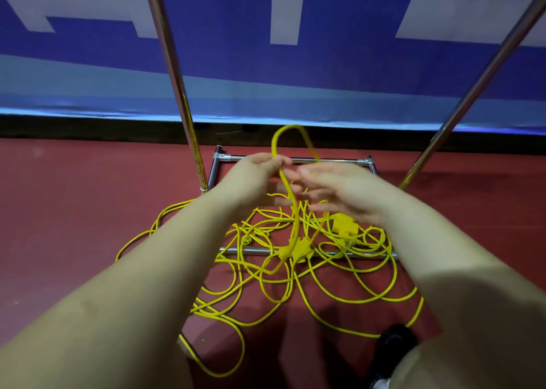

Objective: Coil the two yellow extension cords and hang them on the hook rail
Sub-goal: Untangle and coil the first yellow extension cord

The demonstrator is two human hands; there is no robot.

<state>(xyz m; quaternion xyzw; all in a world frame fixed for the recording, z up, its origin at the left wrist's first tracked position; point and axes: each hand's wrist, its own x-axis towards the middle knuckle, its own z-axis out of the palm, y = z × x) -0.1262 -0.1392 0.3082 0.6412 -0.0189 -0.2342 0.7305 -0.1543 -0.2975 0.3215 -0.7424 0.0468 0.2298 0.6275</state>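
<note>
The yellow cords [274,258] are sprawling in a loose tangle across the centre and lower middle of the frame, draping over the near chrome base bar [251,251], with a yellow plug block [344,226] sitting right of centre. One loop [291,140] is arching up at mid-frame, and your left hand [254,171] is pinching it between thumb and fingers. Your right hand [339,192] is hovering just beside it, fingers spread and gripping nothing. The tangle is lying on dark red flooring [74,196]. Two chrome uprights [174,72] are rising toward the top of the frame, one left of centre and one at the right. Behind them, a blue and white banner [339,63] is filling the upper half.
</note>
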